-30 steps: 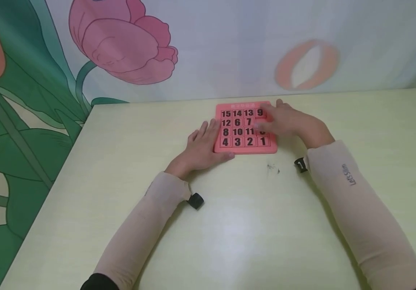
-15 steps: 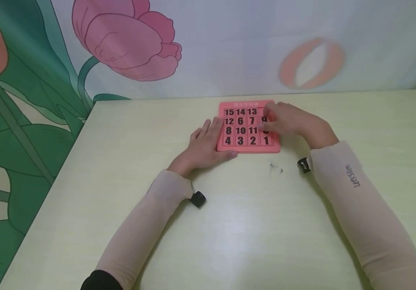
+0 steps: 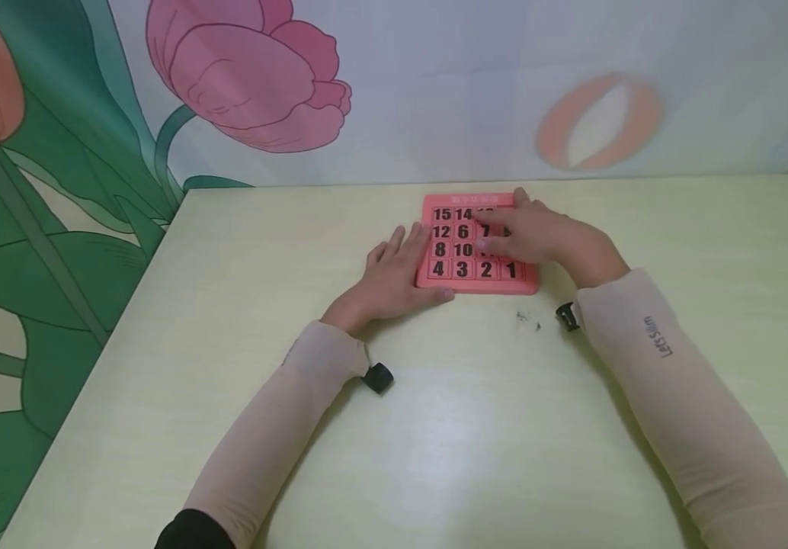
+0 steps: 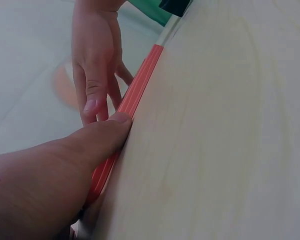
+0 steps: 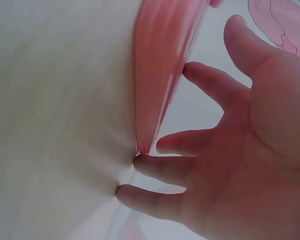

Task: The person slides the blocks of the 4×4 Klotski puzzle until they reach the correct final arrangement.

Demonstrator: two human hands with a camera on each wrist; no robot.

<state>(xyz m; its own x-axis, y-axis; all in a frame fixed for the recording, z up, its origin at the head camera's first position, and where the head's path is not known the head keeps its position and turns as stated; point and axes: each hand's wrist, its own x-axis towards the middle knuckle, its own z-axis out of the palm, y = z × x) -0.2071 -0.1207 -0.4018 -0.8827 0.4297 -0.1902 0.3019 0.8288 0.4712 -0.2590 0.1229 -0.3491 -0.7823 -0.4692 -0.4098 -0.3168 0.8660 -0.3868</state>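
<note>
A pink sliding number puzzle (image 3: 478, 288) lies flat at the table's far side. My left hand (image 3: 394, 280) rests against its left edge with straight fingers, and the thumb lies along the near edge. In the left wrist view that thumb (image 4: 102, 137) presses the puzzle's side (image 4: 142, 85). Over the upper right of the puzzle is my right hand (image 3: 550, 238), its index finger touching the top near tile 13. Part of tile 13 and several tiles on the right are covered. In the right wrist view, the hand (image 5: 225, 145) has spread fingers, two of them at the puzzle's far corner.
The pale table (image 3: 435, 427) extends around the puzzle. Dark marks (image 3: 527, 320) show on its surface near the puzzle. Behind the far edge hangs a white cloth (image 3: 435, 91) printed with flowers and leaves.
Tile 9 slid from the top right corner down one row toward me. My right hand then moved left, its index finger reaching tile 13. My left hand has kept its place on the puzzle.
</note>
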